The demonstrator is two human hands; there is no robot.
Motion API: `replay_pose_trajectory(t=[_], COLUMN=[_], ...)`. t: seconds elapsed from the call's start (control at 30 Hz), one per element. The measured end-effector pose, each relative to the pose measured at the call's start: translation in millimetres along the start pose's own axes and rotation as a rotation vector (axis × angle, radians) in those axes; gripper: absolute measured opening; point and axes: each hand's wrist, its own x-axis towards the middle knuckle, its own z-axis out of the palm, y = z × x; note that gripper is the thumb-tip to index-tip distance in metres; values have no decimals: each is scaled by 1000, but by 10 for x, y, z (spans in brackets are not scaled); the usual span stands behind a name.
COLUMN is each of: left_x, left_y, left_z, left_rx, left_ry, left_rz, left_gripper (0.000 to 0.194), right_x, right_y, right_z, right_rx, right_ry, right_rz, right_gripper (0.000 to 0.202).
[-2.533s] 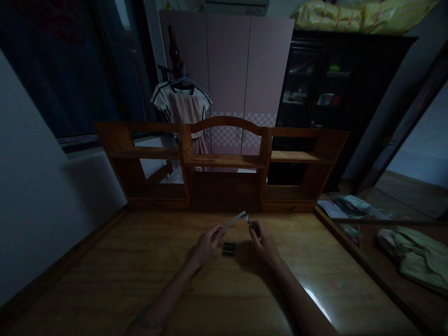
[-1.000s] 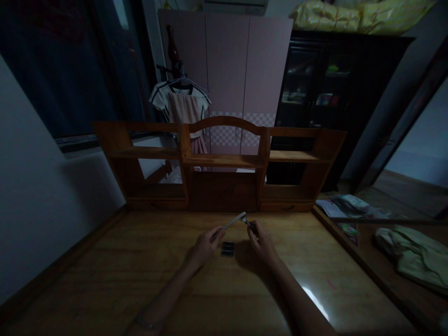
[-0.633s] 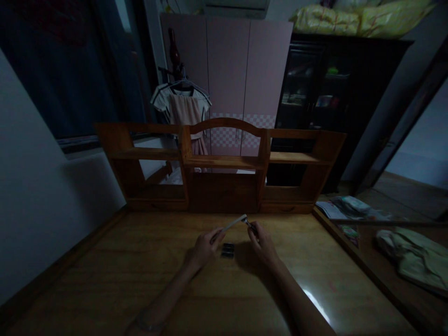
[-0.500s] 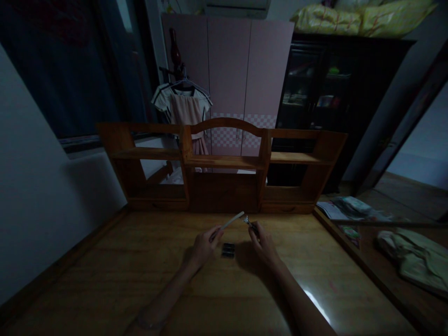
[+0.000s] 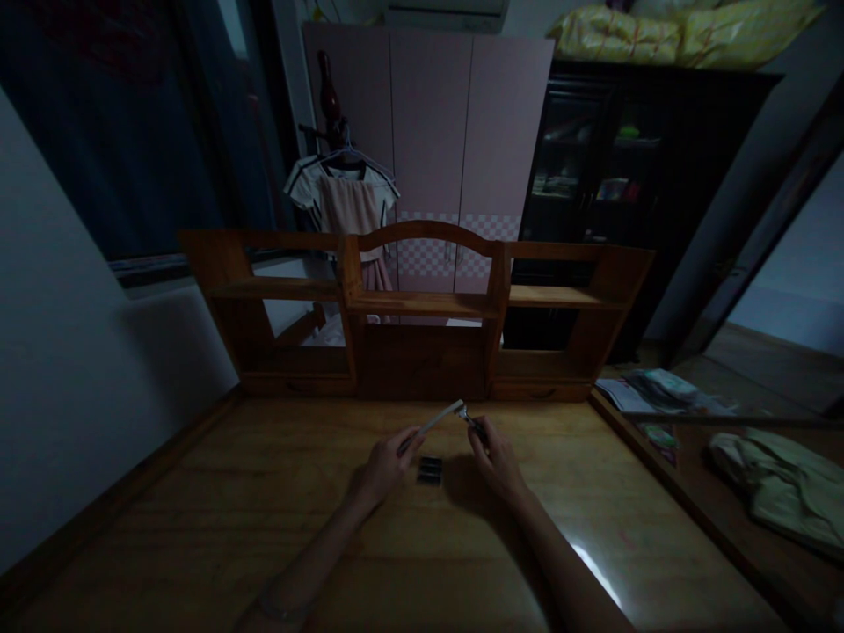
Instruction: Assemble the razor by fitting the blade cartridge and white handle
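Observation:
My left hand (image 5: 390, 463) is closed around the lower end of a thin, pale stick-like tool (image 5: 439, 417), which slants up to the right. Its tip meets or nearly meets the metal head of a razor-like tool (image 5: 464, 414); the dim light hides whether they touch. The dark handle of that second tool is gripped in my right hand (image 5: 493, 455). Between and below the hands, a small dark case with several black strips (image 5: 430, 470) lies on the wooden tabletop (image 5: 290, 519).
A wooden shelf unit (image 5: 422, 305) stands along the table's far edge. Beyond the right edge are papers (image 5: 650, 391) and a pale green cloth item (image 5: 784, 492). A white wall (image 5: 59, 369) rises at the left.
The pale stick's tip has moved slightly right, up to the head of the other tool. The right hand and the dark case have hardly moved.

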Motion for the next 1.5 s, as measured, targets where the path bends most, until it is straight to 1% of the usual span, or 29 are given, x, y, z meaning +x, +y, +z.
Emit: replay_pose_trajectory(t=[0.13,0.33,0.47,0.67,0.87,1.1,1.37,1.5], left_x=[6,9,9,1,-10,-3,-4,-5], left_y=[-6,21,20,9,55,139,129,150], left_z=[0,9,1,-5,-7,-18,-30,-36], left_rx=[-7,-21,-15,19,-46,-91,-49,-34], left_ry=[31,8,40,-14,38,-58,-33,-54], left_rz=[-14,-13,-33,-19,-6,1,-11,-8], left_gripper=[32,33,34,33,32,32,33,34], right_x=[3,8,11,5,5,6,0,1], right_y=[0,1,-17,-45,-55,-44,-37,-52], right_z=[-5,-6,-4,-19,-27,-25,-22,-30], right_rx=[-20,1,2,2,-8,7,-2,-3], right_ry=[14,8,25,16,14,24,8,16], right_rz=[-11,-8,-17,-3,-7,-9,-2,-6], right_gripper=[13,14,15,15,16,17,17,17])
